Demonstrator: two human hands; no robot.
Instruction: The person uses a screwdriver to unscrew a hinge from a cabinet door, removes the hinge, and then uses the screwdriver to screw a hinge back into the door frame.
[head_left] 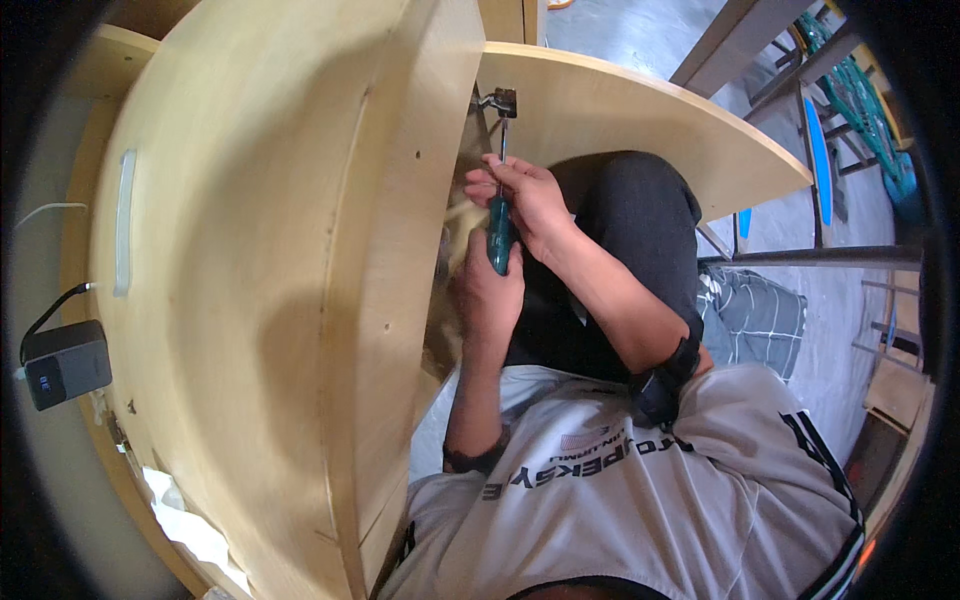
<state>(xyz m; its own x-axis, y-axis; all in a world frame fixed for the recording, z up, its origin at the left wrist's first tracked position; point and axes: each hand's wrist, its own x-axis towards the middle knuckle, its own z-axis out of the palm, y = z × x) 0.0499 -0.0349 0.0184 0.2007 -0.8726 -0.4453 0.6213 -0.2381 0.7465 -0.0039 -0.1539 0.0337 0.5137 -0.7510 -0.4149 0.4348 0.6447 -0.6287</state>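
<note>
A screwdriver [499, 235] with a dark green handle and a thin metal shaft points away from me. Its tip meets a metal hinge [506, 102] on the inner face of a light wooden door panel [640, 115]. My left hand [490, 290] is closed around the handle. Farther up, my right hand [525, 195] pinches the shaft just above the handle, some of its fingers loosely bent. The hinge arm runs to the edge of the wooden cabinet [390, 250] on the left. Whatever screw is under the tip is too small to see.
On the cabinet's broad surface at far left lies a black power bank [66, 365] with a cable. My bent knee [640, 205] sits close beneath the door panel. A dark checked cloth [755, 315] and metal-framed furniture [820, 160] stand to the right.
</note>
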